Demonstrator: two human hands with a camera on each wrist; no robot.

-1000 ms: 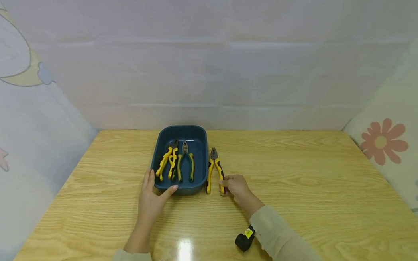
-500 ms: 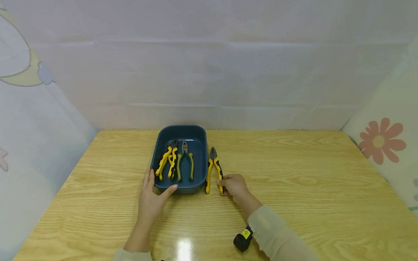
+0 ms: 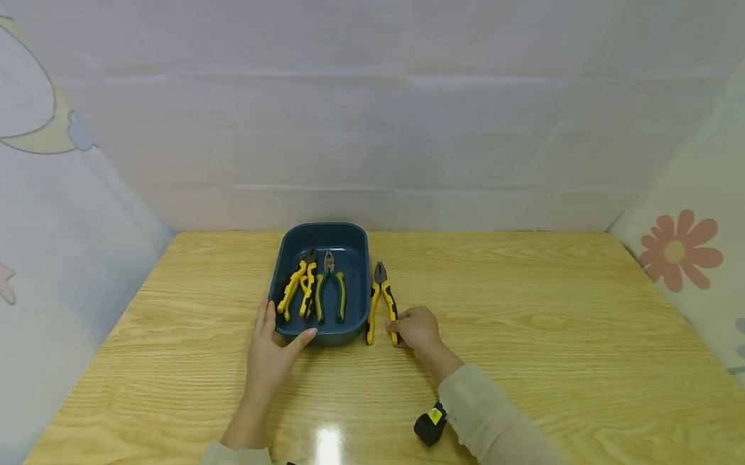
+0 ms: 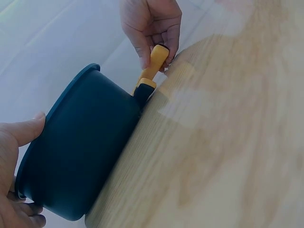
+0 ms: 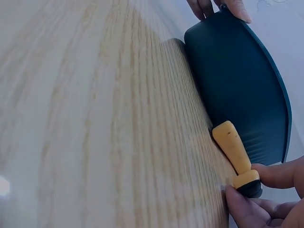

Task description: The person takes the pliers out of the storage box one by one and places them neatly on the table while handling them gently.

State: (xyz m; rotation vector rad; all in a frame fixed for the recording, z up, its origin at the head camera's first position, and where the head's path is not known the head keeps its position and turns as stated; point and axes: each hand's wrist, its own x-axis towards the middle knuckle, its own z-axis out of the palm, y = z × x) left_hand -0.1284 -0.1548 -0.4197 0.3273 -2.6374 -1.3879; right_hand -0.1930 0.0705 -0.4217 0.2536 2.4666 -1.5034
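A dark blue rectangular basin [image 3: 358, 274] stands near the back of the table. My left hand [image 3: 269, 358] grips its near left corner, with the thumb at the front rim and the fingers along the left side. In the basin lie green-handled pliers [image 3: 341, 298] and, to their left, yellow-and-black tools [image 3: 292, 288] that overlap. Just right of the basin, yellow-and-black pliers [image 3: 391, 301] lie with handles spread and jaws toward the back wall. My right hand [image 3: 419, 331] pinches the end of their right handle between thumb and fingers, as the right wrist view also shows.
The wooden table [image 3: 552, 329] extends widely to both sides. A pale cloth wall [image 3: 378, 140] rises along its back edge, with printed side walls left and right. A black wrist camera [image 3: 429, 426] hangs below my right sleeve.
My right hand has shifted very slightly to the left, still pinching the pliers' right handle. The left hand and the basin hold their place.
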